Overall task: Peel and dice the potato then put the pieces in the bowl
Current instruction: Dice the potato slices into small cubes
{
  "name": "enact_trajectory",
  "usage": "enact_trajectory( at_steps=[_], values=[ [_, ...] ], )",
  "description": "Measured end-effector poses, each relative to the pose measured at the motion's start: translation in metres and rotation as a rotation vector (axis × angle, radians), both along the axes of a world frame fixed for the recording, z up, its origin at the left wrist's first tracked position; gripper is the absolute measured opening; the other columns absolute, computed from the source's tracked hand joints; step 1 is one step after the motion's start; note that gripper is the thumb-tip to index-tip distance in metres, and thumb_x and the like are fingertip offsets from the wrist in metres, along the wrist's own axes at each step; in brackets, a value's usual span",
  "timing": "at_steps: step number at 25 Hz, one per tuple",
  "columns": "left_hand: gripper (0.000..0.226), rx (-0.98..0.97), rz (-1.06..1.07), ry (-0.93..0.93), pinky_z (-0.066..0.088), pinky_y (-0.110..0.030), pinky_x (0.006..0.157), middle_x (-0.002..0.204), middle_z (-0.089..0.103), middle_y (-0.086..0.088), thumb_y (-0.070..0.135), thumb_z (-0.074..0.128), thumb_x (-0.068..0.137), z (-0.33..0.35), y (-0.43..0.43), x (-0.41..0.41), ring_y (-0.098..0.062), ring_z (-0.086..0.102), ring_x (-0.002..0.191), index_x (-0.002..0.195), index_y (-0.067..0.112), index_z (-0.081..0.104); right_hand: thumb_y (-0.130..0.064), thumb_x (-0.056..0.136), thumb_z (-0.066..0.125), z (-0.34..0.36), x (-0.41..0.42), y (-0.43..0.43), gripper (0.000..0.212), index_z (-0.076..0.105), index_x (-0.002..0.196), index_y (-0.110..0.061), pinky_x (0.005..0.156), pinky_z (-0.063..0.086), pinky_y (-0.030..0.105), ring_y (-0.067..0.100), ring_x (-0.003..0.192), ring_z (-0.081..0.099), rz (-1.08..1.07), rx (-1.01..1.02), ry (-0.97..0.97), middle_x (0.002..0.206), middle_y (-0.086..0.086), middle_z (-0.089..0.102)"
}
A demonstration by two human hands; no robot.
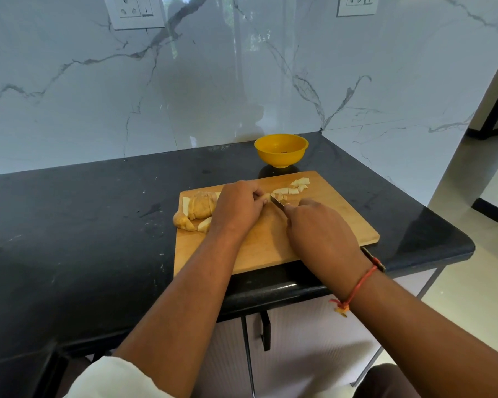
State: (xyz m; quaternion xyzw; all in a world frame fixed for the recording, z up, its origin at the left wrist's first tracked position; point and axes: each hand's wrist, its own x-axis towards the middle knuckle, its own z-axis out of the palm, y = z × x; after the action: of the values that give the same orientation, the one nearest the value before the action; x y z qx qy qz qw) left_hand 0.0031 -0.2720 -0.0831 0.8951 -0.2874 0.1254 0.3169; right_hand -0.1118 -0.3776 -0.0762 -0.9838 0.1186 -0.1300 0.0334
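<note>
Dicing potato strip (266,196) | left hand (239,206) fingers curled, pinning it steady | right hand (319,229) wrapped round knife (277,201) | yellow bowl (281,152) far, ready

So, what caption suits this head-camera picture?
Left hand steadies a potato piece on the wooden cutting board while right hand dices it with a knife, yellow bowl waiting behind.

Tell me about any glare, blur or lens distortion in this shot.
Head view: the glossy marble wall carries bright reflected streaks and a dim silhouette; the wide-angle lens tilts the sockets up top; the knife in the right hand looks small and soft.
</note>
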Motion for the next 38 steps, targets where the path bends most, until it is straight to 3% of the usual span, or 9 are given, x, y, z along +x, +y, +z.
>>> enact_trajectory(
  at_steps=[4, 7, 11, 16, 22, 27, 32, 38],
  values=[
    [0.015, 0.0, 0.007, 0.0, 0.055, -0.032, 0.081, 0.094, 0.074, 0.001, 0.027, 0.071, 0.091, 0.0, 0.0, -0.001, -0.012, 0.065, 0.086, 0.103, 0.019, 0.077, -0.022, 0.102, 0.048, 0.001, -0.018, -0.005, 0.041, 0.045, 0.142, -0.028, 0.066, 0.048, 0.027, 0.012, 0.074, 0.044, -0.017, -0.045, 0.012, 0.092, -0.002, 0.04],
    [0.021, 0.013, 0.008, 0.009, 0.05, -0.026, 0.079, 0.101, 0.074, 0.0, 0.025, 0.07, 0.092, 0.001, 0.0, -0.001, -0.013, 0.065, 0.091, 0.111, 0.019, 0.075, -0.024, 0.104, 0.044, -0.001, -0.021, -0.007, 0.045, 0.039, 0.149, -0.032, 0.063, 0.048, 0.027, 0.013, 0.075, 0.047, -0.049, -0.05, -0.056, 0.092, -0.002, 0.043],
    [0.025, -0.006, 0.001, 0.034, 0.045, -0.021, 0.081, 0.108, 0.073, 0.0, 0.021, 0.07, 0.092, 0.002, 0.002, -0.001, -0.012, 0.064, 0.095, 0.117, 0.019, 0.073, -0.025, 0.105, 0.04, 0.004, -0.015, -0.005, 0.037, 0.052, 0.139, -0.03, 0.061, 0.046, 0.025, 0.013, 0.075, 0.054, -0.071, 0.031, -0.151, 0.092, -0.003, 0.049],
    [0.014, -0.021, -0.009, 0.035, 0.052, -0.026, 0.079, 0.095, 0.073, 0.0, 0.023, 0.073, 0.09, 0.002, 0.004, -0.001, -0.011, 0.063, 0.085, 0.102, 0.018, 0.077, -0.026, 0.105, 0.04, 0.005, -0.007, 0.003, 0.034, 0.057, 0.135, -0.026, 0.064, 0.046, 0.024, 0.012, 0.077, 0.056, -0.031, 0.081, -0.174, 0.094, -0.002, 0.054],
    [0.012, -0.01, -0.016, 0.031, 0.049, -0.026, 0.08, 0.096, 0.074, -0.001, 0.02, 0.073, 0.089, 0.003, 0.002, 0.0, -0.012, 0.063, 0.086, 0.1, 0.017, 0.078, -0.023, 0.104, 0.041, 0.003, 0.005, 0.004, 0.03, 0.063, 0.125, -0.022, 0.053, 0.031, 0.02, 0.009, 0.074, 0.048, -0.042, 0.063, -0.141, 0.086, -0.005, 0.046],
    [0.014, -0.017, -0.024, 0.022, 0.046, -0.021, 0.078, 0.097, 0.075, 0.0, 0.019, 0.073, 0.089, 0.002, 0.003, 0.0, -0.007, 0.062, 0.084, 0.102, 0.018, 0.078, -0.02, 0.104, 0.042, -0.002, 0.02, 0.01, 0.03, 0.063, 0.126, -0.02, 0.066, 0.039, 0.025, 0.012, 0.078, 0.048, -0.025, 0.059, -0.076, 0.091, -0.003, 0.046],
    [0.012, -0.029, 0.004, 0.03, 0.048, -0.024, 0.079, 0.093, 0.074, 0.0, 0.02, 0.071, 0.091, 0.002, 0.001, 0.0, -0.009, 0.062, 0.082, 0.1, 0.018, 0.078, -0.02, 0.103, 0.045, -0.001, 0.006, 0.006, 0.031, 0.056, 0.133, -0.022, 0.066, 0.04, 0.024, 0.008, 0.073, 0.046, 0.021, 0.008, -0.02, 0.084, -0.006, 0.039],
    [0.017, 0.004, 0.008, 0.022, 0.046, -0.024, 0.078, 0.098, 0.075, -0.002, 0.023, 0.067, 0.094, 0.002, 0.001, 0.001, -0.013, 0.064, 0.088, 0.107, 0.018, 0.077, -0.023, 0.102, 0.05, 0.002, -0.017, -0.005, 0.046, 0.042, 0.146, -0.032, 0.069, 0.05, 0.026, 0.012, 0.078, 0.047, 0.003, -0.061, -0.005, 0.095, -0.002, 0.042]
  ],
)
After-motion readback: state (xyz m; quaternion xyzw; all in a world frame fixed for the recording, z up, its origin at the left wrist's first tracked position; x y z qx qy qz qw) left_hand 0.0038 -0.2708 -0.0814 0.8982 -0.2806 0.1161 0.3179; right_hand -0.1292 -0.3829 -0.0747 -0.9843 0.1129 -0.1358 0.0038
